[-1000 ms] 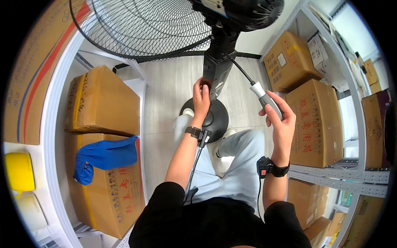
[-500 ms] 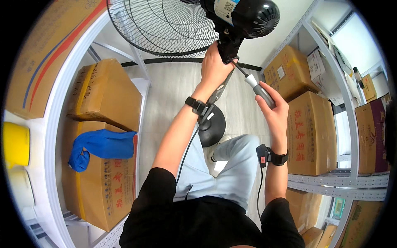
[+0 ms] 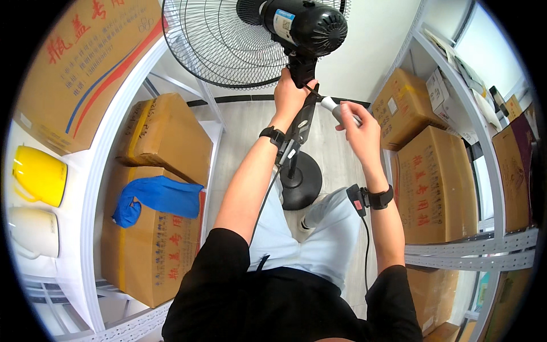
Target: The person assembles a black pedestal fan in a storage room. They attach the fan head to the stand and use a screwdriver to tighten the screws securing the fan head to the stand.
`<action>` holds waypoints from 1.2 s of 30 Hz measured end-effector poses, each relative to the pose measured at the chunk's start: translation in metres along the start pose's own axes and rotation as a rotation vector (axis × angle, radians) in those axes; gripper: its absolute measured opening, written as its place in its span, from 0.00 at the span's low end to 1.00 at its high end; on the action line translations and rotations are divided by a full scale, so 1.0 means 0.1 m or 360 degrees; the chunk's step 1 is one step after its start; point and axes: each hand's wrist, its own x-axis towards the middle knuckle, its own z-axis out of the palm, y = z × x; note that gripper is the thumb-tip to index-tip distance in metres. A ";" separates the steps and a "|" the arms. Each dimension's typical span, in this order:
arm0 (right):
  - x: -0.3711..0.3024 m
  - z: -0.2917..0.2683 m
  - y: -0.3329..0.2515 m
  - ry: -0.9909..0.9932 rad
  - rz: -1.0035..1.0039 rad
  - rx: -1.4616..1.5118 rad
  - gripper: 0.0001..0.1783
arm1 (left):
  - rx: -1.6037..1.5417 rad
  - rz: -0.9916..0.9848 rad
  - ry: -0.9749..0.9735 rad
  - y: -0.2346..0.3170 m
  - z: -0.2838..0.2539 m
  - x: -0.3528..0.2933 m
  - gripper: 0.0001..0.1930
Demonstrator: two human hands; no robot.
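Note:
A black stand fan (image 3: pixel 310 29) rises in front of me, its round wire cage (image 3: pixel 213 48) turned to the left. My left hand (image 3: pixel 289 100) is closed around the fan's neck, just below the motor housing. In my right hand (image 3: pixel 363 134) is a screwdriver (image 3: pixel 330 106) with a grey and white handle, the fingers curled around its back end. The dark shaft points up and left to the neck, beside my left thumb. Whether the tip sits in a screw is too small to tell. Below, the pole runs to a round black base (image 3: pixel 303 185) on the floor.
Metal shelves (image 3: pixel 85 188) stand at left, holding cartons (image 3: pixel 165 137), a blue cloth (image 3: pixel 159 196), a yellow mug (image 3: pixel 43 176) and a white mug (image 3: pixel 35 231). More cartons (image 3: pixel 436 185) fill the right shelves. Cables hang from devices on both my wrists.
The whole view has shifted, so the fan sits further left and lower. My right hand has moved closer to the neck, its fingers now curled further around the screwdriver handle. The left hand keeps its grip.

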 end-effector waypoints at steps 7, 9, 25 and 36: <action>-0.12 0.14 0.26 0.0066 0.0518 0.1234 0.32 | 0.0017 0.0001 -0.0018 -0.02 0.02 -0.02 0.33; -0.14 0.03 0.31 -0.0321 0.0607 0.1243 0.34 | 0.0047 0.0000 -0.0015 -0.03 0.00 -0.02 0.33; -0.14 0.02 0.18 0.0542 -0.0531 -0.0198 0.15 | 0.0009 0.0026 0.0041 0.02 0.06 -0.03 0.33; -0.18 0.13 0.17 0.0593 -0.0787 -0.0355 0.15 | 0.0015 0.0075 0.0088 -0.06 0.08 -0.01 0.33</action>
